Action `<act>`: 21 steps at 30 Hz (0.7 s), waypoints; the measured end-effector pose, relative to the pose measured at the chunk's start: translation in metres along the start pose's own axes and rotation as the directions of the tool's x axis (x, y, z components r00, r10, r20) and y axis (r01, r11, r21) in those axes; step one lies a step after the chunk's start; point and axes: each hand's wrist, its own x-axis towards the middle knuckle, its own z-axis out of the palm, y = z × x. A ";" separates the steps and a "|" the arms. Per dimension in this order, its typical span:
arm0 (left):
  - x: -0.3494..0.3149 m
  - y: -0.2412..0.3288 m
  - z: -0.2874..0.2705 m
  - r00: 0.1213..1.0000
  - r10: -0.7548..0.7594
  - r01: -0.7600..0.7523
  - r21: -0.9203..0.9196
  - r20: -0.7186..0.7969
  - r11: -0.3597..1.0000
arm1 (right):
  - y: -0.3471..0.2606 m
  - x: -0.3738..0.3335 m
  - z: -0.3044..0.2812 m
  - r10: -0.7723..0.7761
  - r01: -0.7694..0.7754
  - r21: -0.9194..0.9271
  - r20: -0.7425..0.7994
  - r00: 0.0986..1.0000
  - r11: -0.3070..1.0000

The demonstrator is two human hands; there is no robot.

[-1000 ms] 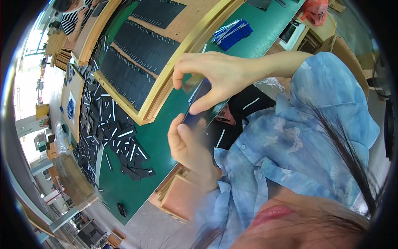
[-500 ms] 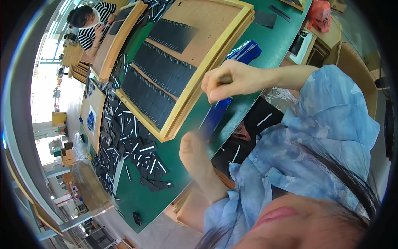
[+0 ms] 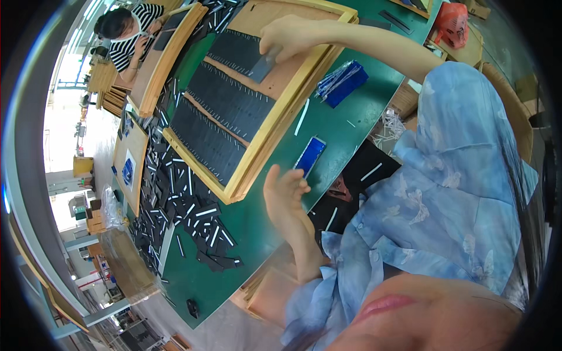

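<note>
My right hand (image 3: 291, 38) reaches over the wooden-framed board (image 3: 287, 93), its fingers pinching a thin dark rectangular piece (image 3: 261, 69). That piece is at the right end of the upper row of black pieces (image 3: 233, 50). Two more black rows (image 3: 228, 90) lie below, with small light marks along their edges. Near the front of the table, my left hand (image 3: 287, 196) is raised with its thumb apart and fingers loosely bent, holding nothing visible. Just beyond it lies a blue rectangular block (image 3: 310, 155).
Loose black pieces and white strips (image 3: 187, 216) are heaped left of the frame on the green table (image 3: 205, 292). A blue pad with thin clear strips (image 3: 345, 82) lies to the right. Across the table, a person in a striped top (image 3: 132, 44) works at another frame (image 3: 158, 70).
My right hand has moved from above the table's near side to the upper row on the board. My left hand has shifted slightly right and its fingers have loosened, uncovering the blue block.
</note>
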 end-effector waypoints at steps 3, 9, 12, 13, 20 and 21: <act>-0.008 -0.002 -0.002 0.994 0.075 -0.070 0.063 -0.084 0.996 | 0.006 0.011 0.004 -0.014 0.012 0.060 0.041 0.999 0.998; -0.014 -0.004 -0.004 0.990 0.120 -0.109 0.137 -0.076 0.985 | 0.008 0.013 0.002 0.003 -0.009 0.098 0.067 0.998 0.995; -0.015 -0.003 -0.002 0.993 0.106 -0.096 0.144 -0.057 0.985 | 0.016 0.010 0.005 -0.043 0.041 0.095 0.021 0.999 0.995; -0.015 -0.002 0.000 0.994 0.098 -0.089 0.156 -0.053 0.984 | 0.021 0.008 0.007 -0.097 0.100 0.090 -0.040 0.995 0.991; -0.026 -0.011 -0.024 0.979 0.202 -0.197 0.273 0.012 0.941 | -0.031 0.004 0.003 -0.245 0.267 0.334 -0.107 0.964 0.904; -0.025 -0.013 -0.022 0.968 0.246 -0.251 0.215 0.052 0.944 | -0.058 -0.010 -0.008 -0.228 0.165 0.522 0.058 0.972 0.837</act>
